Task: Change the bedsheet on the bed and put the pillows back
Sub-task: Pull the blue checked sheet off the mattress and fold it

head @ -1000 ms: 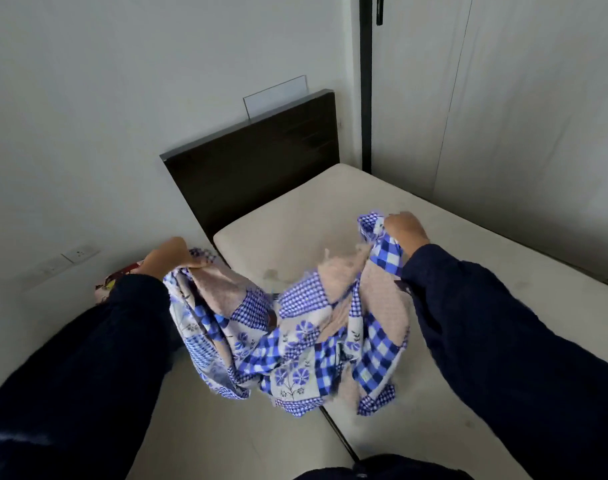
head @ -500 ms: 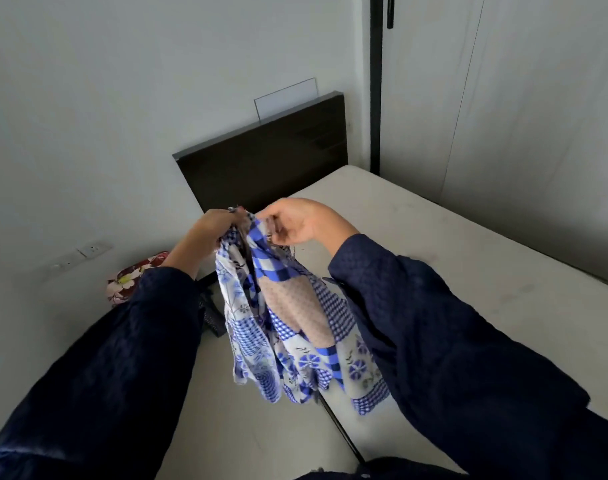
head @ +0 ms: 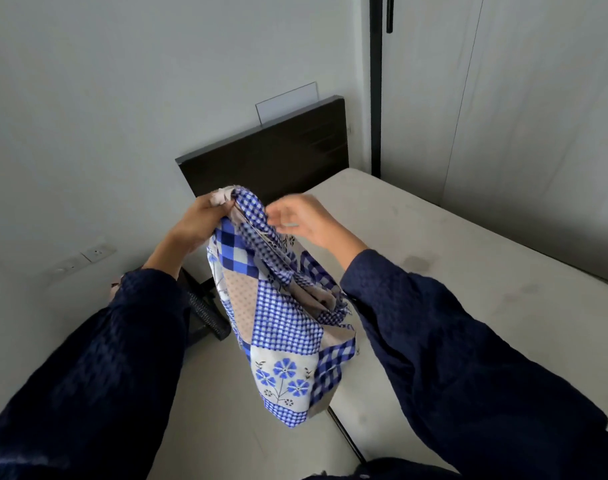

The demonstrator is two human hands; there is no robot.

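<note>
A blue, white and pink patchwork bedsheet (head: pixel 282 327) with checks and flowers hangs bunched in front of me. My left hand (head: pixel 200 220) grips its gathered top edge. My right hand (head: pixel 304 220) is blurred just right of that edge, fingers loosely spread and touching the cloth; I cannot tell whether it pinches it. The bare cream mattress (head: pixel 469 278) lies to the right, with the dark headboard (head: pixel 275 157) behind the sheet. No pillow shows.
A white wall is at the left with sockets (head: pixel 98 252). A dark woven thing (head: pixel 205 313) stands on the floor by the bed corner. Pale wardrobe doors (head: pixel 503 98) rise beyond the mattress. A dark bed frame edge (head: pixel 344 431) runs along the near side.
My hands came together from wide apart, gathering the sheet's top edge into my left hand. My right hand has now loosened and drawn slightly right. The sheet hangs longer.
</note>
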